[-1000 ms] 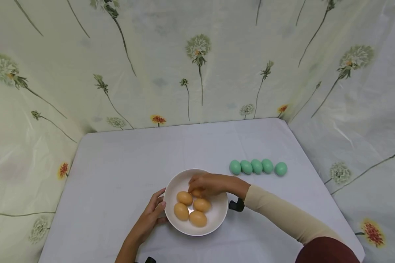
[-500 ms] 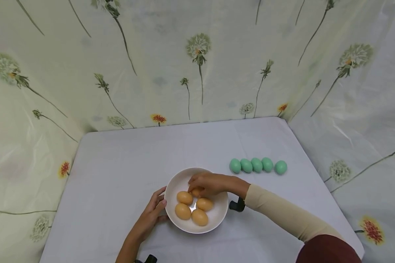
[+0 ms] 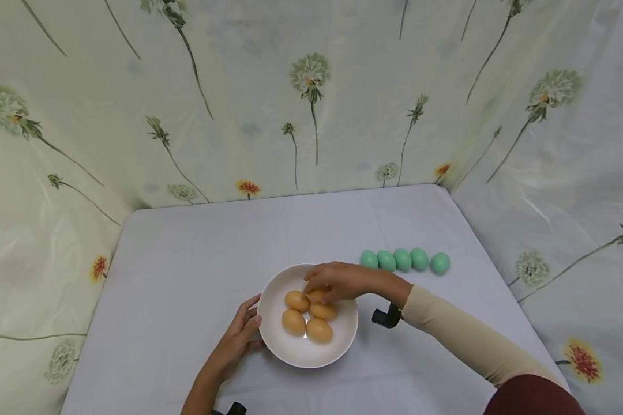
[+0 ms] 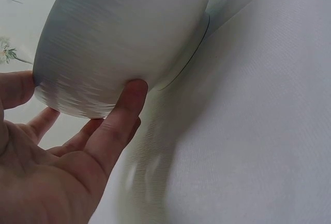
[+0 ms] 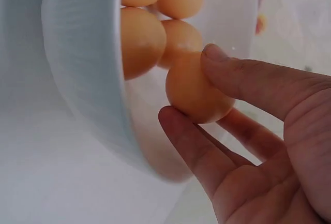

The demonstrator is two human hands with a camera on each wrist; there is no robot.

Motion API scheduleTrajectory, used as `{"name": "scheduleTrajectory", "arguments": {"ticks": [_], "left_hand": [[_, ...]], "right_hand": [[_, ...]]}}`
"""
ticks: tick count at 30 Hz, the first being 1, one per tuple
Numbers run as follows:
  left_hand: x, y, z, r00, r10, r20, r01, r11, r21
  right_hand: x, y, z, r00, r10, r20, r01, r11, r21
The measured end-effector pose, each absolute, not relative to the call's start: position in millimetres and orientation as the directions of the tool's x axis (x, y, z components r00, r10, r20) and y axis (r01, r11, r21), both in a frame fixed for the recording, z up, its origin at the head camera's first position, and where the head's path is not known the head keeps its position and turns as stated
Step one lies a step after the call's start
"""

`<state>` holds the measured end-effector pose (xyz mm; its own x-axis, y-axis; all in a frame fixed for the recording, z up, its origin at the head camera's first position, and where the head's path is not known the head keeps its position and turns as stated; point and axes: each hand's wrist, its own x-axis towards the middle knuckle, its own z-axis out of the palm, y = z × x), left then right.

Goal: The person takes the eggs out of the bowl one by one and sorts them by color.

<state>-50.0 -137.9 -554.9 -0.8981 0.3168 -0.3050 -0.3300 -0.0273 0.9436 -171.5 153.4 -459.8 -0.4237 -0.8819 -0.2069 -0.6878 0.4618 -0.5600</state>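
Observation:
My left hand (image 3: 231, 346) holds the left side of a white bowl (image 3: 311, 356), its fingers spread along the outer wall (image 4: 129, 32) and the thumb at the rim. Inside the bowl, several light-brown eggs (image 3: 319, 330) lie in a cluster. Over the bowl's far right part, my right hand (image 3: 340, 280) pinches one brown egg (image 5: 199, 89) between thumb and fingers. That egg is partly covered by the hand in the head view. In the right wrist view it overlaps another egg (image 5: 178, 40) behind it.
Several green eggs (image 3: 402, 260) stand in a row on the white tablecloth (image 3: 202, 259), behind and right of the bowl; the rightmost (image 3: 439, 263) is slightly apart. A flower-printed curtain (image 3: 249, 115) surrounds the table's back and sides.
My right hand has shifted toward the far right side of the bowl. The brown eggs have slid toward the bowl's far side. The left hand and bowl have barely moved.

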Motion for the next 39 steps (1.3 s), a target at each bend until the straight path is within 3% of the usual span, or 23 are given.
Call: {"name": "scheduleTrajectory", "arguments": {"ticks": [10, 18, 26, 39], "left_hand": [[-49.5, -136.6, -553.2, -0.902, 0.305, -0.305, -0.326, -0.018, 0.945], [-49.6, -135.1, -552.7, -0.9, 0.291, -0.323, -0.338, -0.002, 0.941], [-49.1, -135.8, -553.3, -0.899, 0.292, -0.325, -0.343, -0.011, 0.939], [-48.9, -135.8, -552.7, -0.899, 0.296, -0.324, -0.343, -0.011, 0.939]], "right_hand": [[-167.2, 190.3, -431.6, -0.515, -0.837, -0.188, -0.574, 0.499, -0.649], [-164.7, 228.5, -419.1, -0.593, -0.791, -0.15, -0.554, 0.536, -0.637], [-155.9, 269.0, -430.9, -0.686, -0.713, -0.144, -0.469, 0.586, -0.661], [-138.2, 297.3, -466.8, -0.761, -0.628, -0.163, -0.392, 0.645, -0.656]]}}
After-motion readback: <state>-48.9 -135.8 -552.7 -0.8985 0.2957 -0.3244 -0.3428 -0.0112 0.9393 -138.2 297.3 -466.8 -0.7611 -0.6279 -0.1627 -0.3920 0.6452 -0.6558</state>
